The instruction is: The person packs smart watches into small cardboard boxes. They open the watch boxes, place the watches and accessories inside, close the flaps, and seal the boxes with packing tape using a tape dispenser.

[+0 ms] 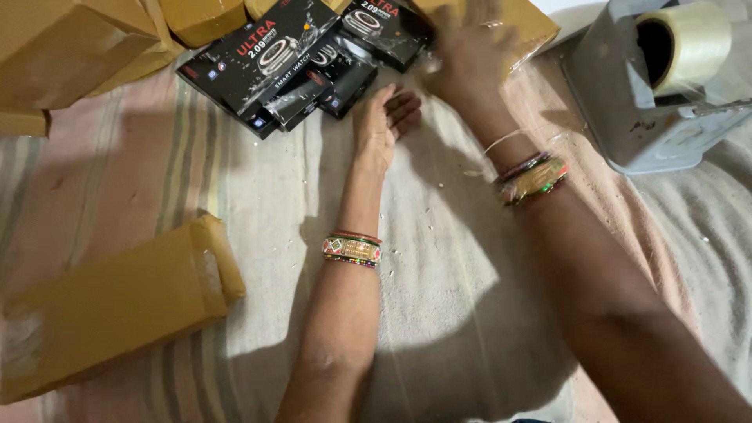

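On the striped cloth [157,196] that covers the work area, both hands work at a cluster of black retail boxes [270,59]. The left hand [382,121] lies flat, fingers extended and spread, empty, just beside the nearest black box [345,82]. The right hand [466,59] is blurred by motion over the right end of the cluster, next to a further black box [388,27]; whether it grips anything cannot be told.

Procedure judgement: steady the stack with the flat left hand while the right hand draws a single box clear. Lift from a long edge so the glossy film does not slip, and avoid dragging neighbouring boxes.

Appearance: the boxes are slim, rectangular, black and glossy, each with a product picture and coloured lettering on its face. They lie overlapped and tilted at the top centre of the view, among brown paper-wrapped parcels [70,47]. One wrapped parcel [117,305] lies apart at lower left. A grey tape dispenser [650,102] with a clear tape roll [689,43] stands at upper right.
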